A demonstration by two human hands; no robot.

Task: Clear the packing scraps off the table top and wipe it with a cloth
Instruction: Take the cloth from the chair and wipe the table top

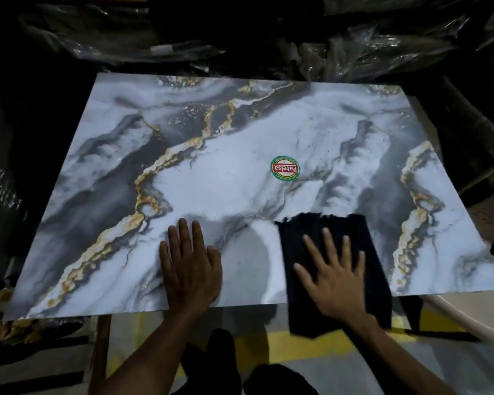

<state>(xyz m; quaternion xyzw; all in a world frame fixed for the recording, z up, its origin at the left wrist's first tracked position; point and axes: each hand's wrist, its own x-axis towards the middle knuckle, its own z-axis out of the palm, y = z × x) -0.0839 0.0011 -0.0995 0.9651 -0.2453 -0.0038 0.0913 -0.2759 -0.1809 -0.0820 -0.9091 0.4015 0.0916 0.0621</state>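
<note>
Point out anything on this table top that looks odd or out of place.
A round red and green sticker sits near the middle of the marbled table top. The dark cloth under the right hand hangs over the near edge. Nothing looks spilled or damaged.

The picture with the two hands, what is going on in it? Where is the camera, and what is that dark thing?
The camera sits on a person's head and looks down, so you see their own arms. The big slab is a marble-patterned table top with a round sticker in the middle. The left hand lies flat on the bare top, steadying it. The right hand presses, fingers spread, on a dark cloth, which hangs over the near edge. Crinkly plastic wrapping lies behind the table.
</note>
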